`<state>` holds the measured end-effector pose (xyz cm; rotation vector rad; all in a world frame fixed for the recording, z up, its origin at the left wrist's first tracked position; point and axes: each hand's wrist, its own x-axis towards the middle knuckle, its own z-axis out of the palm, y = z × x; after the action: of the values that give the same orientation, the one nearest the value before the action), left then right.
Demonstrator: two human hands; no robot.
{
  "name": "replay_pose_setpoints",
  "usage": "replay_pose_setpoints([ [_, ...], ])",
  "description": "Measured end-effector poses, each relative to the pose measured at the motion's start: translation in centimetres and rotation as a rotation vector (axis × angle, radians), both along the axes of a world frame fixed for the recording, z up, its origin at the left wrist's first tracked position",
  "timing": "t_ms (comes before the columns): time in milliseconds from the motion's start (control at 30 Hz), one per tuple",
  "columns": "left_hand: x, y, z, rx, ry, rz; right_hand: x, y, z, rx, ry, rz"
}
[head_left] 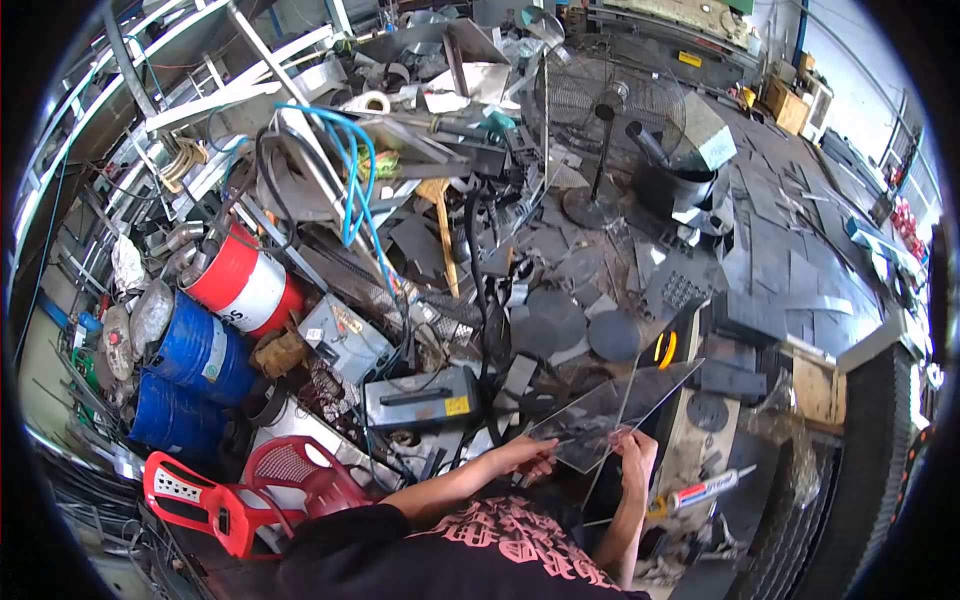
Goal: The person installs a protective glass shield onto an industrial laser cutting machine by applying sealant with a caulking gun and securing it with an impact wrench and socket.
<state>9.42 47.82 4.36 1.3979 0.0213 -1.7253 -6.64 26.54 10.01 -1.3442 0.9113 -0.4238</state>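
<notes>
Both hands hold a thin, clear, angular sheet of glass or acrylic (615,415) low in the head view, over the cluttered workshop floor. The left hand (525,457) pinches its near-left edge with curled fingers; the right hand (637,455) grips the near-right edge, thumb on top. The sheet looks stiff, light, slippery and probably brittle with sharp edges, so edge grips at opposite sides suit it. To the left, blue metal drums (195,375) and a red-and-white drum (245,285) lie on their sides, contents hidden; a black bucket (675,188) holds a dark tube.
</notes>
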Motion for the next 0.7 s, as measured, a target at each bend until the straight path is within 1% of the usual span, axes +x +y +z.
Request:
replay_pose_setpoints([
  [33,1.4,-1.3,0.9,0.015,-0.12,0.041,0.9,-1.7,0.1,-0.009,-0.032,0.007],
  [67,2.7,-2.4,2.0,-0.025,-0.106,0.157,1.9,-3.4,1.3,-0.088,0.005,0.062],
  [100,4.7,-2.8,-0.3,-0.077,-0.061,0.218,2.7,-5.1,1.3,-0.092,0.015,0.071],
  [167,7.8,-3.9,-1.6,-0.003,-0.105,0.378,5.0,-8.9,1.0,-0.267,-0.002,0.104],
  [200,9.8,-4.4,-2.8,0.047,-0.115,0.371,6.2,-10.6,1.0,-0.317,0.044,0.111],
  [233,11.8,-4.7,-3.8,0.102,-0.13,0.36,7.8,-11.9,1.8,-0.321,0.035,0.115],
  [300,15.7,-5.4,-4.1,0.144,-0.139,0.365,11.0,-14.0,3.5,-0.236,-0.011,0.005],
  [333,17.8,-5.7,-5.0,0.195,-0.167,0.368,12.7,-15.4,3.2,-0.264,-0.067,-0.004],
  [367,20.0,-5.8,-5.8,0.245,-0.194,0.37,14.8,-16.4,4.5,-0.25,-0.081,-0.015],
  [433,24.8,-5.7,-8.0,0.288,-0.27,0.343,18.9,-18.9,5.0,-0.322,-0.098,0.071],
  [467,27.2,-5.4,-9.0,0.318,-0.327,0.364,21.5,-19.8,5.9,-0.344,-0.114,0.114],
  [533,32.6,-4.4,-11.9,0.359,-0.445,0.384,27.8,-21.5,8.5,-0.396,-0.117,0.22],
  [567,35.3,-3.2,-13.8,0.383,-0.502,0.379,31.2,-22.3,9.3,-0.336,-0.129,0.255],
  [600,38.1,-1.9,-15.2,0.398,-0.557,0.428,35.0,-22.9,10.7,-0.37,-0.146,0.315],
  [633,39.8,-0.1,-15.7,0.427,-0.603,0.469,38.4,-23.1,12.5,-0.392,-0.154,0.374],
  [667,40.5,1.5,-14.6,0.442,-0.578,0.479,41.0,-23.4,14.7,-0.382,-0.135,0.396],
  [700,41.8,2.6,-13.5,0.464,-0.556,0.565,43.7,-24.0,17.3,-0.283,-0.132,0.465],
])
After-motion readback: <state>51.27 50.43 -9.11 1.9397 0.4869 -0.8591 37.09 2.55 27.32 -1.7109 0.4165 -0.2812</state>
